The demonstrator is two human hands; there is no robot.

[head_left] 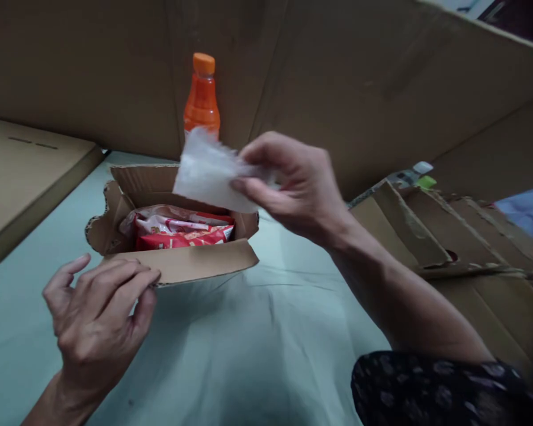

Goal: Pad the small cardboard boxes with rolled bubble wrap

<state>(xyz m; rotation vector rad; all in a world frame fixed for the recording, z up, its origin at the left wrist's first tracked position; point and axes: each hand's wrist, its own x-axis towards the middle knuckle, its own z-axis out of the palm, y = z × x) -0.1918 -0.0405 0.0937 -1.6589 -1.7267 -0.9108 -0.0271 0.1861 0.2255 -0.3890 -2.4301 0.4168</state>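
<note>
Between the thumb and fingers of my right hand (293, 183) hangs a thin, whitish, slightly see-through sheet (213, 174), perhaps foam or plastic wrap. It is above the back right corner of an opened cardboard box (186, 266) and hides the lower part of an orange bottle (202, 106). Red and clear plastic packets (182, 231) lie inside the box. My left hand (102, 313) pinches the left end of the box's front flap, fingers on top and thumb below.
A pale green cloth (266, 343) covers the surface. A tall cardboard wall (337, 77) stands behind. To the left lies a flat closed carton (31, 171). Cardboard dividers (453, 231) stand at the right, with a clear bottle's white cap (423, 168) and a green cap (426, 182) behind them.
</note>
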